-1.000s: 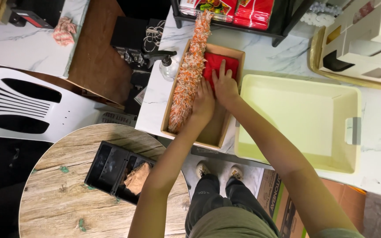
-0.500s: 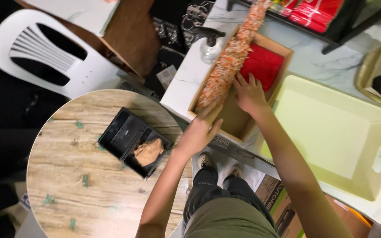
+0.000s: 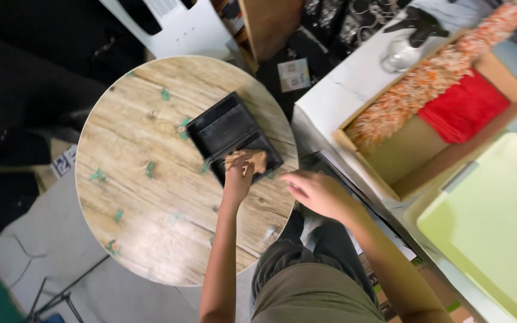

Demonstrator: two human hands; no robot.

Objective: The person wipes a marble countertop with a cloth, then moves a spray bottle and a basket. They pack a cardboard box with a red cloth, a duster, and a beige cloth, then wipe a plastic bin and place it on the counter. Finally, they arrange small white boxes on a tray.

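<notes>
My left hand reaches onto the round wooden table and its fingers close on a tan crumpled piece lying in the near compartment of a black two-part tray. My right hand hovers open over the table's right edge, holding nothing. To the right, a cardboard box holds a red cloth and a long orange-and-white fluffy duster.
A pale green plastic tub stands to the right of the box. A clear glass jar sits on the white counter behind it. A white plastic chair is beyond the table, and dark bags lie at the left.
Both hands have left the cardboard box. The view swung left to the round table, my left hand reached to the black tray and took hold of the tan piece.
</notes>
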